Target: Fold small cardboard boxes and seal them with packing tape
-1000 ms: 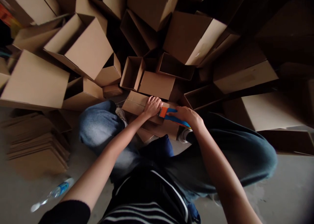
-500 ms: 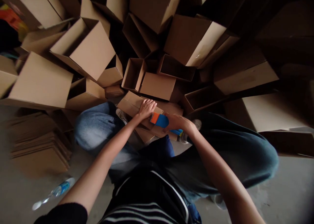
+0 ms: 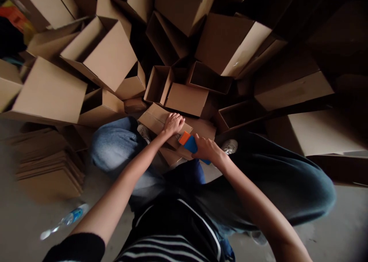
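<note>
Between my legs lies a closed cardboard box (image 3: 153, 118), low and flat, with a seam along its top. My left hand (image 3: 174, 123) rests on its right part, fingers stretched out over the cardboard and holding nothing. Close by on the right, my right hand (image 3: 207, 149) is wrapped round a blue tool with an orange end, which looks like a tape dispenser (image 3: 189, 142). Its orange end points up and left, next to the box's near right edge. My palm and fingers hide much of its body. More flat cardboard (image 3: 170, 156) lies below the box.
Open cartons (image 3: 106, 59) crowd the far side in a heap. A stack of flattened cardboard (image 3: 50, 174) sits on the floor at the left, with a plastic bottle (image 3: 71, 216) nearer me. My shoes (image 3: 230, 146) and bent legs flank the box.
The tape dispenser has tilted in my right hand, its orange end now angled further up and right. My left hand stays on the box. The view has shifted slightly.
</note>
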`<state>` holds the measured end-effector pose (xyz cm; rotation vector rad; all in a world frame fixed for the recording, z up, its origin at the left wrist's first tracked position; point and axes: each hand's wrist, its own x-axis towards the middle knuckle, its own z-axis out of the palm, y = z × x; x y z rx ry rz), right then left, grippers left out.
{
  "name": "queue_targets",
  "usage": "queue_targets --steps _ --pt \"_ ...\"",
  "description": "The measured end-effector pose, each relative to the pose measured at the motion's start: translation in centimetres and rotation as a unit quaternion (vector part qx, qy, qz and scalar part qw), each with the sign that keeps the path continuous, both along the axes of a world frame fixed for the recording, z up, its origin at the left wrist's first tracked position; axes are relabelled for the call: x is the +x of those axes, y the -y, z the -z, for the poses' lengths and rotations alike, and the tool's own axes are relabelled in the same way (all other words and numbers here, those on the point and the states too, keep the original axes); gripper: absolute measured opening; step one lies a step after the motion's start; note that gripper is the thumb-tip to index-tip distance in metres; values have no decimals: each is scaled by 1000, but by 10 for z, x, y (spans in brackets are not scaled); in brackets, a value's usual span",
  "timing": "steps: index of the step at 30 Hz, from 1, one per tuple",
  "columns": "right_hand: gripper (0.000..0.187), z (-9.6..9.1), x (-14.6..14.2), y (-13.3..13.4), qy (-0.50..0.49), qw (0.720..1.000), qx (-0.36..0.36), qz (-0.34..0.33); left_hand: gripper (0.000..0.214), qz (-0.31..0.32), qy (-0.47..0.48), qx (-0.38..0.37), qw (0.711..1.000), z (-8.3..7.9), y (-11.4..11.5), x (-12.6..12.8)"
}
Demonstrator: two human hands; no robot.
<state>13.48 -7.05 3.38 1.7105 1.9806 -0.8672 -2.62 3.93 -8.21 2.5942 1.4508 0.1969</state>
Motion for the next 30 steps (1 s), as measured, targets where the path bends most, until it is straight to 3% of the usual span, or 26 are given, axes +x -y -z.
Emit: queue_targets --steps 3,9,19,30 --pt "72 -6 5 0 12 1000 -18 21 32 -17 -3 2 1000 -1 -5 6" --pt "77 -15 10 2 37 998 -9 44 32 -29 1 9 1000 0 -6 15" --pt "69 -52 18 6 61 998 -16 27 33 -57 24 21 998 6 2 18" --pt "54 -77 65 16 78 996 -35 32 39 -65 11 -8 998 0 1 21"
